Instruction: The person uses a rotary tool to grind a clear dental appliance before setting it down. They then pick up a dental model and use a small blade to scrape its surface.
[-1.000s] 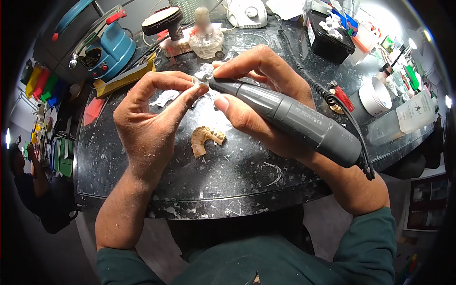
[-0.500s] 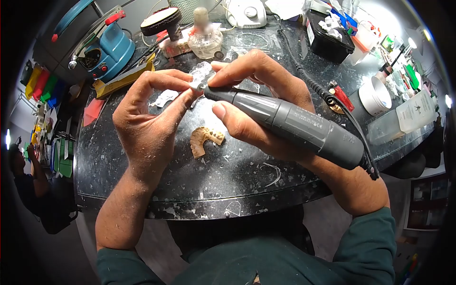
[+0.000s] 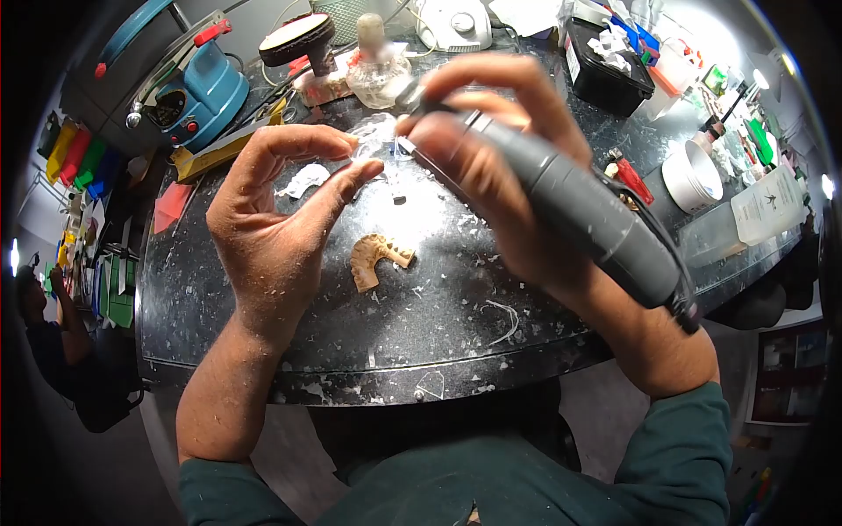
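Note:
My left hand (image 3: 281, 197) has thumb and index finger pinched at the edge of a clear, bumpy plastic piece (image 3: 377, 130); its outline is hard to make out in the glare. My right hand (image 3: 500, 149), blurred by motion, is wrapped round a dark grey rotary handpiece (image 3: 583, 202) with a cord at its back end. The handpiece tip is up and right of my left fingertips, apart from them. Below lies a tan dental arch model (image 3: 373, 256) on the dark bench. A whitish fragment (image 3: 303, 181) and a small dark block (image 3: 400, 200) lie nearby.
A glass burner bottle (image 3: 379, 74) and a white control unit (image 3: 453, 24) stand at the back. To the left is a blue machine (image 3: 206, 88). At right are a black bin (image 3: 605, 70), a white tub (image 3: 693, 178) and a red lighter (image 3: 633, 180). Another person (image 3: 61, 324) sits far left.
My right hand has pulled the handpiece up and right, away from my left fingertips. The small dark block on the bench has come into view. My left hand has barely moved.

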`<state>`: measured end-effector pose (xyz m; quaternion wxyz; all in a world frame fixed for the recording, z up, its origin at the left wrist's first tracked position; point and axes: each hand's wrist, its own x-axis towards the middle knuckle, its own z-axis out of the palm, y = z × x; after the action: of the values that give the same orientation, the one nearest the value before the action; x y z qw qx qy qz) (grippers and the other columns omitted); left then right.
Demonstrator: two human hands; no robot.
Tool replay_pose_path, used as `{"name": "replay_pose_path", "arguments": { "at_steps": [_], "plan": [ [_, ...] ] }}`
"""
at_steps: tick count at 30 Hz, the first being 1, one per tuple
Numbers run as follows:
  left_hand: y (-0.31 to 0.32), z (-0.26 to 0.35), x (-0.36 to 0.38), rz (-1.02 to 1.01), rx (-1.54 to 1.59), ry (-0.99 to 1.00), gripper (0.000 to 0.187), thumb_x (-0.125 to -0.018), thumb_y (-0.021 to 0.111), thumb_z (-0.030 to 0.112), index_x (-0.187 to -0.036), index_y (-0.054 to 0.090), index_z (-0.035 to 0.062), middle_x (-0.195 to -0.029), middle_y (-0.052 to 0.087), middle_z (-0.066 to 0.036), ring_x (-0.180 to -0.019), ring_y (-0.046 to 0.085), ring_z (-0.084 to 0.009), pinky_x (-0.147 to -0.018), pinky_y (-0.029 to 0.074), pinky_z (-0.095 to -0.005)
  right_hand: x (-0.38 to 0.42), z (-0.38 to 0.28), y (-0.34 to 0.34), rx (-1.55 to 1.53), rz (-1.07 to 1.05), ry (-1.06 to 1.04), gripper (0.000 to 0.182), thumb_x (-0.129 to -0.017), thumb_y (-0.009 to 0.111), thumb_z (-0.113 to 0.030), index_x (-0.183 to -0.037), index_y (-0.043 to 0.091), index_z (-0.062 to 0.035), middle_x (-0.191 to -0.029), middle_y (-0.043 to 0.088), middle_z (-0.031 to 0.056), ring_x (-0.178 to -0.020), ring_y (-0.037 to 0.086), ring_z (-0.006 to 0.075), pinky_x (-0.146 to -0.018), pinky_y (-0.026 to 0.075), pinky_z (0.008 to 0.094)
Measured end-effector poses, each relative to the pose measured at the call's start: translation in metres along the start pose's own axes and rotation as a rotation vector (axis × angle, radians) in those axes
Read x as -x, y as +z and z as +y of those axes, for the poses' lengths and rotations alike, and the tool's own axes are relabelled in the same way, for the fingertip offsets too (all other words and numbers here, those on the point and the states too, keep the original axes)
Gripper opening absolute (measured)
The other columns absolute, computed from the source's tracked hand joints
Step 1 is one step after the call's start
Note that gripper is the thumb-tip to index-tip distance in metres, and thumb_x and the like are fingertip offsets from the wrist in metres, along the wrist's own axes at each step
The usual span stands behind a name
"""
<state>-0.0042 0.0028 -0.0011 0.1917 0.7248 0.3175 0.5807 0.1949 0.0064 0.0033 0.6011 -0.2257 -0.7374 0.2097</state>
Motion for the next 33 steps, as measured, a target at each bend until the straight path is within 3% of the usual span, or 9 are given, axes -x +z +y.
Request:
{"name": "replay_pose_path", "arguments": {
  "at_steps": [5,7,10,15,18,21,25,28,33],
  "plan": [
    [0.001,0.003,-0.002,-0.136,0.013,0.178,0.031,-0.073,0.075,-0.01,-0.099,0.063,0.0009,-0.099,0.068,-0.008,-0.096,0.064,-0.0155,-0.088,0.052,-0.0304,-0.004,-0.007,-0.011,-0.532,-0.022,0.689,0.026,-0.093,0.064,-0.016,-0.115,0.053,-0.0066,-0.101,0.065,0.0118,-0.089,0.068,0.0173,-0.076,0.06,0.0297],
    [0.004,0.005,-0.001,-0.131,0.029,0.156,0.031,-0.075,0.076,-0.006,-0.103,0.063,0.0001,-0.101,0.068,-0.009,-0.098,0.065,-0.0166,-0.091,0.051,-0.031,-0.001,-0.003,-0.012,-0.663,-0.033,0.683,0.03,-0.09,0.065,-0.009,-0.116,0.052,-0.0067,-0.101,0.062,0.0104,-0.086,0.068,0.0171,-0.076,0.061,0.0305],
    [0.007,0.013,0.0,-0.076,0.403,-0.382,0.034,-0.083,0.074,0.004,-0.114,0.062,-0.0031,-0.104,0.069,-0.012,-0.099,0.065,-0.0164,-0.092,0.052,-0.0306,0.001,-0.003,-0.006,-0.648,0.048,0.57,0.033,-0.089,0.067,-0.009,-0.118,0.051,-0.0063,-0.1,0.059,0.0081,-0.088,0.067,0.0174,-0.076,0.06,0.0313],
    [0.008,0.009,0.003,-0.105,0.476,-0.441,0.023,-0.085,0.072,0.005,-0.106,0.068,-0.0027,-0.099,0.071,-0.013,-0.091,0.068,-0.0165,-0.089,0.053,-0.0295,0.004,-0.003,-0.001,-0.56,0.031,0.513,0.035,-0.089,0.07,-0.015,-0.119,0.053,-0.0059,-0.098,0.058,0.0059,-0.091,0.064,0.0136,-0.077,0.058,0.0288],
    [0.006,0.001,0.003,-0.039,0.525,-0.453,0.022,-0.086,0.071,0.008,-0.105,0.068,-0.0028,-0.099,0.071,-0.013,-0.091,0.069,-0.0175,-0.087,0.053,-0.0307,-0.002,-0.003,-0.014,0.163,0.044,0.24,0.038,-0.092,0.064,-0.027,-0.122,0.059,-0.005,-0.099,0.063,0.008,-0.088,0.06,0.0111,-0.08,0.048,0.0252],
    [0.005,0.001,0.003,-0.027,0.534,-0.442,0.021,-0.086,0.07,0.006,-0.104,0.067,-0.0041,-0.099,0.071,-0.013,-0.091,0.069,-0.0181,-0.088,0.053,-0.0302,-0.001,0.001,-0.009,0.106,0.017,0.074,0.036,-0.091,0.062,-0.022,-0.122,0.059,-0.0042,-0.099,0.064,0.0075,-0.086,0.059,0.0114,-0.08,0.047,0.0256],
    [0.007,0.004,0.003,-0.008,0.563,-0.448,0.021,-0.086,0.07,0.005,-0.105,0.066,-0.0051,-0.099,0.071,-0.015,-0.093,0.069,-0.0187,-0.088,0.053,-0.0302,0.011,-0.005,0.001,-0.032,-0.056,0.187,0.03,-0.085,0.063,-0.005,-0.115,0.056,-0.0038,-0.104,0.063,0.008,-0.095,0.06,0.01,-0.083,0.049,0.0259],
    [0.008,0.008,0.001,0.012,0.505,-0.414,0.022,-0.086,0.069,0.004,-0.105,0.065,-0.0057,-0.099,0.071,-0.015,-0.093,0.069,-0.019,-0.088,0.053,-0.0304,0.007,0.0,-0.001,0.019,-0.096,0.023,0.027,-0.085,0.063,-0.004,-0.111,0.056,-0.0037,-0.105,0.062,0.0077,-0.093,0.061,0.0107,-0.081,0.05,0.0269],
    [0.008,0.008,0.003,0.008,0.473,-0.41,0.022,-0.085,0.07,0.003,-0.105,0.065,-0.0055,-0.1,0.071,-0.015,-0.093,0.069,-0.0182,-0.089,0.053,-0.0293,0.007,0.002,0.002,0.007,-0.035,0.075,0.026,-0.082,0.067,-0.007,-0.106,0.058,-0.0036,-0.099,0.063,0.0087,-0.094,0.063,0.0134,-0.083,0.051,0.0282]
  ]
}}
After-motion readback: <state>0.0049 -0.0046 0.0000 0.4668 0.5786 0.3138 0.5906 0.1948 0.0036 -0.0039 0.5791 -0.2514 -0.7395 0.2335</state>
